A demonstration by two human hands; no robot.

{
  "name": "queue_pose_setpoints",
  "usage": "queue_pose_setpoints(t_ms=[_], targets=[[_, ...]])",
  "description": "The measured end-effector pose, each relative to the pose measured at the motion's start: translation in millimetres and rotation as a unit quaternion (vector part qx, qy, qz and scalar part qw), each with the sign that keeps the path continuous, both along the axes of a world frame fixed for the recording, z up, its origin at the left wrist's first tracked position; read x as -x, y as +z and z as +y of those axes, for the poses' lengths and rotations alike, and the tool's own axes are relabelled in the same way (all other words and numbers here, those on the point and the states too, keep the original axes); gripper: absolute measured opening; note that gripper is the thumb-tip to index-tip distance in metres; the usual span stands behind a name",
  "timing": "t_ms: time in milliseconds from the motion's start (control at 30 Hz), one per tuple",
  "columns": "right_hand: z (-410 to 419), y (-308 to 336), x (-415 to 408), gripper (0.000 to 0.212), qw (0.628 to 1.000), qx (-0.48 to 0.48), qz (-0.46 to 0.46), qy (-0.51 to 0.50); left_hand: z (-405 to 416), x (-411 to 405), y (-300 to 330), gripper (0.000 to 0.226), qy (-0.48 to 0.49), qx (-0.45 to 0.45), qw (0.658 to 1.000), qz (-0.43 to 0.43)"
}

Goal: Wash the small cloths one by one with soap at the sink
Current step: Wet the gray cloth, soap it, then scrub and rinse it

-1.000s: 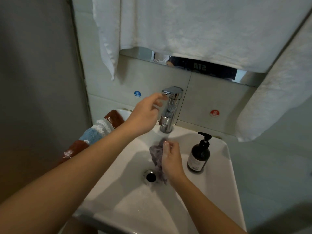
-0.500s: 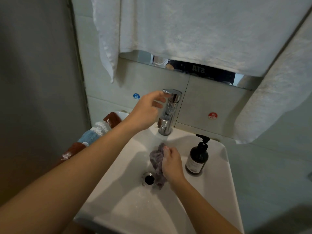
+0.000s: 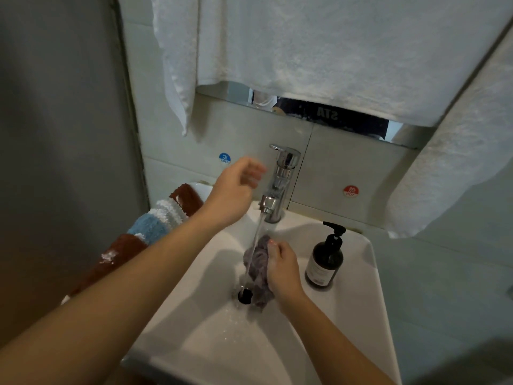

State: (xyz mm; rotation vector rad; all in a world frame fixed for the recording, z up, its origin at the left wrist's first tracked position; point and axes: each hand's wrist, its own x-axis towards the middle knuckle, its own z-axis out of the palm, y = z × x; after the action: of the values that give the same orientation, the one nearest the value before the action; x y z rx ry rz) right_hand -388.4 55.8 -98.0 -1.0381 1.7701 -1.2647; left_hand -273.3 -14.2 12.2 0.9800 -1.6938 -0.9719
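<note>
A crumpled purple cloth (image 3: 256, 262) hangs in the white sink (image 3: 358, 301) over the drain (image 3: 244, 295). My right hand (image 3: 281, 269) grips it from the right. Water runs from the chrome tap (image 3: 279, 184) in a thin stream past the cloth's left side into the drain. My left hand (image 3: 236, 187) hovers just left of the tap with loosely curled fingers, holding nothing and a little blurred. A dark pump bottle of soap (image 3: 324, 259) stands on the sink's right rim.
A brown, white and blue striped fluffy cloth (image 3: 155, 226) drapes over the sink's left edge. White towels (image 3: 333, 51) hang above, covering most of a mirror. Cold and hot stickers sit on the tiled wall. A grey wall closes in the left side.
My left hand has left the tap lever and dropped back a little to the left. Water now flows from the tap. My right hand still holds the purple cloth.
</note>
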Motion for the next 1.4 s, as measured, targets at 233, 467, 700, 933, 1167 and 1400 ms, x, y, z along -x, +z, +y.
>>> queue_pose_setpoints(t_ms=[233, 467, 700, 933, 1167, 1400], targets=[[-7.5, 20.7, -7.9, 0.029, 0.965, 0.072, -0.251, -0.04, 34.4, -1.9, -98.3, 0.056, -0.009, -0.406, 0.906, -0.117], [7.4, 9.0, -17.4, 0.032, 0.998, 0.029, 0.054, 0.011, 35.0, 13.2, -90.7, 0.033, 0.091, -0.373, 0.917, 0.11], [34.3, 19.8, -40.1, 0.025, 0.972, 0.095, 0.204, 0.068, 44.1, 20.1, -88.8, 0.031, 0.115, -0.262, 0.954, 0.096], [22.6, 12.1, -48.5, 0.027, 0.989, 0.066, 0.134, -0.025, 33.6, 21.7, -87.9, 0.029, 0.134, -0.191, 0.972, 0.027], [-5.9, 13.8, -20.5, 0.024, 0.984, 0.054, 0.087, -0.143, 53.5, 31.8, -91.3, 0.034, 0.056, -0.245, 0.965, 0.069], [0.4, 7.3, -32.1, 0.03, 0.991, 0.08, 0.094, -0.046, 50.4, 23.9, -92.0, 0.038, 0.114, -0.243, 0.959, 0.097]])
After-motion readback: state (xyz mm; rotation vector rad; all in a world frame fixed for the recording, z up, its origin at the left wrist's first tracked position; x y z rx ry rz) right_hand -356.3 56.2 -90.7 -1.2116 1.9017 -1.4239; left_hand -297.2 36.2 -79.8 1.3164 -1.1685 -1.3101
